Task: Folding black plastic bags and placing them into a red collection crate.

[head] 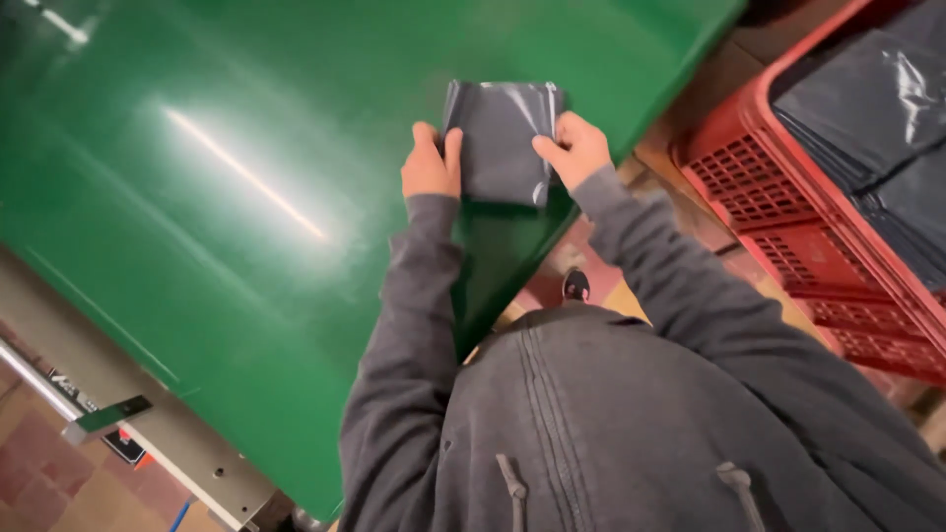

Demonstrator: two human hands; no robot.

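A dark grey plastic-wrapped flat package (pixel 501 138) lies on the shiny green surface (pixel 217 197) near its edge. My left hand (pixel 431 165) grips the package's left side, thumb on top. My right hand (pixel 574 148) holds its right edge, fingers curled over the glossy wrap. Both arms wear grey hoodie sleeves, and the hoodie front fills the lower part of the view.
A red plastic crate (pixel 788 197) stands at the right, holding several similar dark wrapped packages (pixel 877 108). A grey metal frame (pixel 118 404) borders the green surface at lower left. Reddish tiled floor and a shoe (pixel 575 286) show below the surface's edge.
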